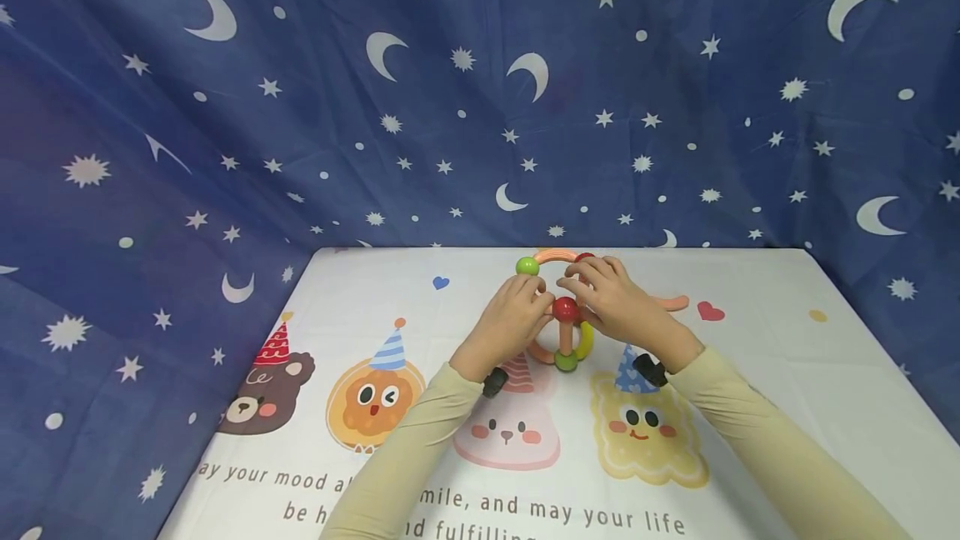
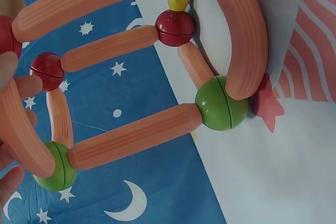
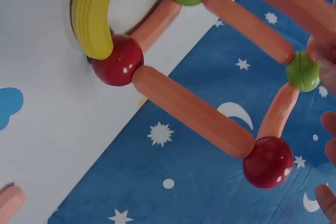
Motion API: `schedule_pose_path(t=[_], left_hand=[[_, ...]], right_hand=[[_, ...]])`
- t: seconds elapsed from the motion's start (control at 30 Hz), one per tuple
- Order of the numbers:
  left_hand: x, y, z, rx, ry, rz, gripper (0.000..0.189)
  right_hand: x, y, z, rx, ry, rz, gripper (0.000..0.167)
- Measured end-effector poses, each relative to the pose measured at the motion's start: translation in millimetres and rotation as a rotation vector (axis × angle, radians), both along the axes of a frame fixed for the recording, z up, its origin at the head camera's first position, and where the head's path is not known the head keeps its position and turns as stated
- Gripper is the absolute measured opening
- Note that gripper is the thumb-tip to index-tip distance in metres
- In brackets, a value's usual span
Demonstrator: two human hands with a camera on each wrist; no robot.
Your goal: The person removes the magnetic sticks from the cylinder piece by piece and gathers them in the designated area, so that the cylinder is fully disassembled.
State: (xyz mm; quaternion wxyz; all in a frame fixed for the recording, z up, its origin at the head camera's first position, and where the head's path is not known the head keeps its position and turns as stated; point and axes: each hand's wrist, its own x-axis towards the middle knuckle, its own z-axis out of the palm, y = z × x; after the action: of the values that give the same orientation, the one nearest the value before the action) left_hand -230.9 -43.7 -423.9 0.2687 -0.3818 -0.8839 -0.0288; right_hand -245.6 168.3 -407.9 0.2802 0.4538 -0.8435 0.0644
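Observation:
A toy structure of orange rods joined by red and green balls stands at the table's far side, between both hands. Its lower ring has a yellow curved rod (image 3: 94, 14) in it, while a red ball (image 1: 566, 309) tops an upright rod at the front. My left hand (image 1: 504, 323) holds the upper ring from the left, fingertips around a curved orange rod (image 2: 21, 124) beside a red ball. From the right, my right hand (image 1: 622, 307) grips the upper ring near a green ball (image 3: 303, 72); its palm is outside the right wrist view.
A loose orange rod (image 1: 672, 303) lies on the table right of the structure, behind the right hand. The white cloth (image 1: 765, 340) bears printed cartoon figures and lettering. A dark blue curtain (image 1: 450, 90) with moons and stars hangs along the table's back and sides.

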Motion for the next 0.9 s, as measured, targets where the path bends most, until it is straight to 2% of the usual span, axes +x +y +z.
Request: schedule_pose_path(t=[0.33,0.67,0.9], left_hand=[[-0.9,-0.8,-0.5,0.015,0.0,-0.009,0.018],[-11.2,-9.3,0.5,0.032,0.073,-0.043,0.013],[-12.1,-9.4,-1.1,0.041,0.041,-0.081,0.018]], right_hand=[[11.9,0.3,-5.4,0.005,-0.001,0.042,0.048],[12.5,4.9,-6.2,-0.026,-0.018,0.05,0.05],[13.1,5.0,-6.9,-0.015,-0.019,0.056,0.051]])
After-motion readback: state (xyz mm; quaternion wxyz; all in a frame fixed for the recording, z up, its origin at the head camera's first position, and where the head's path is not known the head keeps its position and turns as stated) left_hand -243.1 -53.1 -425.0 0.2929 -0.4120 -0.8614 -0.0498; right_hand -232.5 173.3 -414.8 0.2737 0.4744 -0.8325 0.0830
